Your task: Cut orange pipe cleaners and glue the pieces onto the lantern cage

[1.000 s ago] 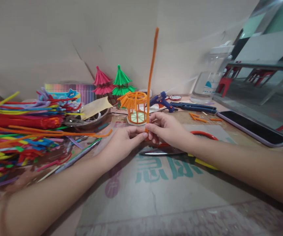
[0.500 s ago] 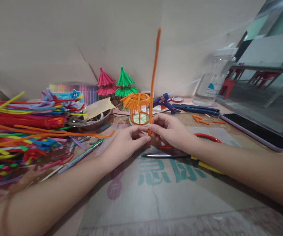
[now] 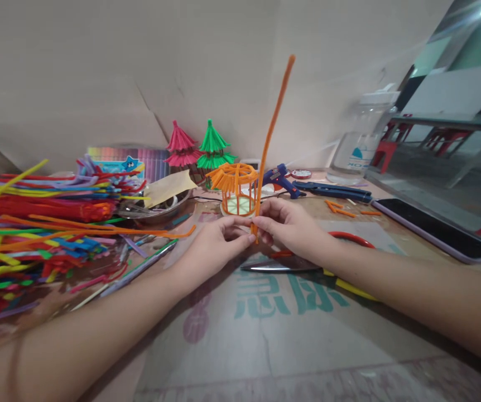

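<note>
A long orange pipe cleaner (image 3: 273, 134) stands up from my fingers, its upper part leaning right. My right hand (image 3: 288, 223) pinches it near the lower end. My left hand (image 3: 219, 240) is closed at the same spot, thumb and forefinger on the lower end; the exact grip is partly hidden. Just behind my hands sits a small orange pavilion of pipe cleaners (image 3: 237, 173) on a pale round base, with a roof fringe on its left part only. Scissors with red handles (image 3: 351, 239) lie under my right wrist, their dark blades (image 3: 280, 268) pointing left.
Bundles of coloured pipe cleaners (image 3: 43, 209) fill the left side. Pink (image 3: 181, 146) and green (image 3: 212, 146) tiered models stand behind, near a blue glue gun (image 3: 281, 180). To the right are orange offcuts (image 3: 341, 210), a phone (image 3: 433, 229) and a water bottle (image 3: 355, 139).
The top of the orange pipe cleaner has tilted right, and a little more of its lower end shows below my fingers. Both hands stay in nearly the same place.
</note>
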`<state>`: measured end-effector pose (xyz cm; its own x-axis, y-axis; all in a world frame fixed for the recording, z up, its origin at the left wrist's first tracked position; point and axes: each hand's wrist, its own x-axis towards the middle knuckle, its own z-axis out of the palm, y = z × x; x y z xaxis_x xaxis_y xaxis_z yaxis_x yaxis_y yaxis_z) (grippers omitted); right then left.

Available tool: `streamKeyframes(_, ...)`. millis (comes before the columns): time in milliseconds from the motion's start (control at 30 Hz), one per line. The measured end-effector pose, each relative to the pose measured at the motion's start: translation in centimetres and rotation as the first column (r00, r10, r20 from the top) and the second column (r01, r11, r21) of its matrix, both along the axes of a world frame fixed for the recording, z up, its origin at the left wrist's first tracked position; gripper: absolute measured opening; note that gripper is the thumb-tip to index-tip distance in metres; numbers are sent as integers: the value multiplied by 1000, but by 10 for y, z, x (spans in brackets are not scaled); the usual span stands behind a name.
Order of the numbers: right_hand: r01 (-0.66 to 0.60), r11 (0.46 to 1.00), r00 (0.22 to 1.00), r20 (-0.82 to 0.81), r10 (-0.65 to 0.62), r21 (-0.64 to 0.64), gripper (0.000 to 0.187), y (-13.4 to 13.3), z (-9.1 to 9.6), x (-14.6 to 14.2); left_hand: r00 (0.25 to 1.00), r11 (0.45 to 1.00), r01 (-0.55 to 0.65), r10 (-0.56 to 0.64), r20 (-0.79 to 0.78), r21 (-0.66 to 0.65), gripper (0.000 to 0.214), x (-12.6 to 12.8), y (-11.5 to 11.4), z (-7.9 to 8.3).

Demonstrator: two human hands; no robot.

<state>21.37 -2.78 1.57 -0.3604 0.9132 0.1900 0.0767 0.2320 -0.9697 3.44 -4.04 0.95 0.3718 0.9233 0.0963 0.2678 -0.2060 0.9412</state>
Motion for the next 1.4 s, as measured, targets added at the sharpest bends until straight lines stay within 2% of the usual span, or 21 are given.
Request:
streamKeyframes(100,5,1000,1000,7,-5,27,15,1,-1,0,1000,1000,-22,22,8,-3,33,1,-1,1)
streamKeyframes(267,16,997,999,43,-19,74,15,2,-3,3,1000,1000,-6,6,15,6,23,2,-2,3)
streamKeyframes(533,-28,1000,998,60,28,-12,14,0,0,2,1000,1000,15,-15,1,12,20,1,-2,1)
streamKeyframes(867,-49,999,997,66,48,10,16,0,-2,2,1000,1000,16,-16,9,1,23,-1,1,-2)
streamKeyframes(1167,-2,998,998,63,-2,68,17,0,1,1,994,998,-9,15,-111,57,18,-3,3,1)
streamKeyframes(1400,-22,999,997,78,20,28,18,0,1,2,994,998,-42,48,-99,55,17,-1,1,3)
